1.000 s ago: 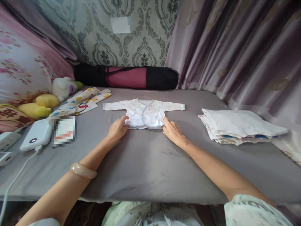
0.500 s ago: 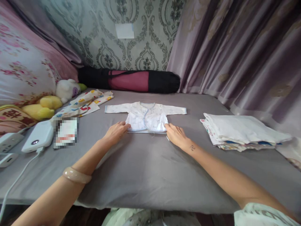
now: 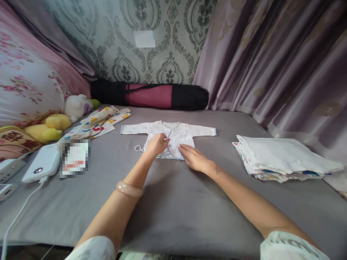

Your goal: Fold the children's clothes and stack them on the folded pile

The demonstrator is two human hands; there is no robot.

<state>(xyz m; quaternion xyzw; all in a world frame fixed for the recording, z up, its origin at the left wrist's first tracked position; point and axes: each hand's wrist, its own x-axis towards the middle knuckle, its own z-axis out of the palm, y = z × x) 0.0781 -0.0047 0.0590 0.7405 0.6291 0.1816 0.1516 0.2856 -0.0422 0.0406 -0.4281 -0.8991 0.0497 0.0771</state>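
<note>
A small white baby shirt [image 3: 177, 130] with pale blue trim lies flat on the grey bed sheet [image 3: 173, 195], sleeves spread to both sides. My left hand [image 3: 157, 143] rests on the shirt's front, left of the middle opening, fingers curled at the cloth. My right hand [image 3: 193, 157] lies palm down on the lower hem, right of the middle, fingers spread. A thin tie string [image 3: 138, 148] trails from the shirt's lower left corner onto the sheet.
A stack of folded white cloths [image 3: 282, 158] sits at the right. A patterned garment [image 3: 99, 121] lies at the back left, with plush toys [image 3: 62, 119], a white power bank [image 3: 40, 163] and cable. A black-and-red roll bag [image 3: 150, 95] lines the wall.
Both hands moved inward from the shirt's lower corners onto its front. The tie string now shows at the lower left corner. The camera shifted slightly.
</note>
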